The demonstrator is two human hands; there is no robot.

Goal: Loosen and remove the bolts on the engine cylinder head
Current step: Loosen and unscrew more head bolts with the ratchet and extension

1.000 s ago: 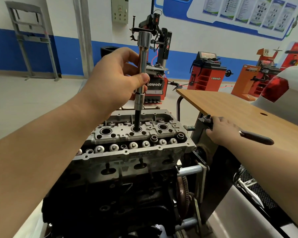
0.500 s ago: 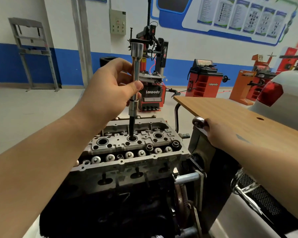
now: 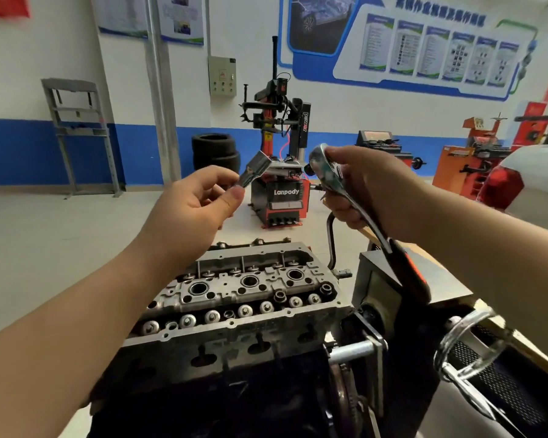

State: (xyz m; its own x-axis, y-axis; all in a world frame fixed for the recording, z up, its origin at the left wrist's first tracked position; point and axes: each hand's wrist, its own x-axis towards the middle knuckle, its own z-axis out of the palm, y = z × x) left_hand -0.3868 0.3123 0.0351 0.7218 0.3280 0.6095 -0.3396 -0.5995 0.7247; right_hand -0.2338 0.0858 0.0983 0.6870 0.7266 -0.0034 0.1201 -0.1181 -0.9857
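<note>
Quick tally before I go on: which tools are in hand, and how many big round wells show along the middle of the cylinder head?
Ratchet wrench, gripped by the right hand: 1
Socket piece (blurred), pinched by the left hand: 1
Large round wells in the cylinder head: 3
Total: 5

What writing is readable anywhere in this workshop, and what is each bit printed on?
"Lanpody": white letters on the black front of the red and black tyre-changing machine.
"power": running vertically on that machine's black upright column.
Blue-bordered wall board of white information panels: heading and panel text too blurred to read.
Wall posters at upper left: unreadable.
Orange machines at right: labels too small to read.
</note>
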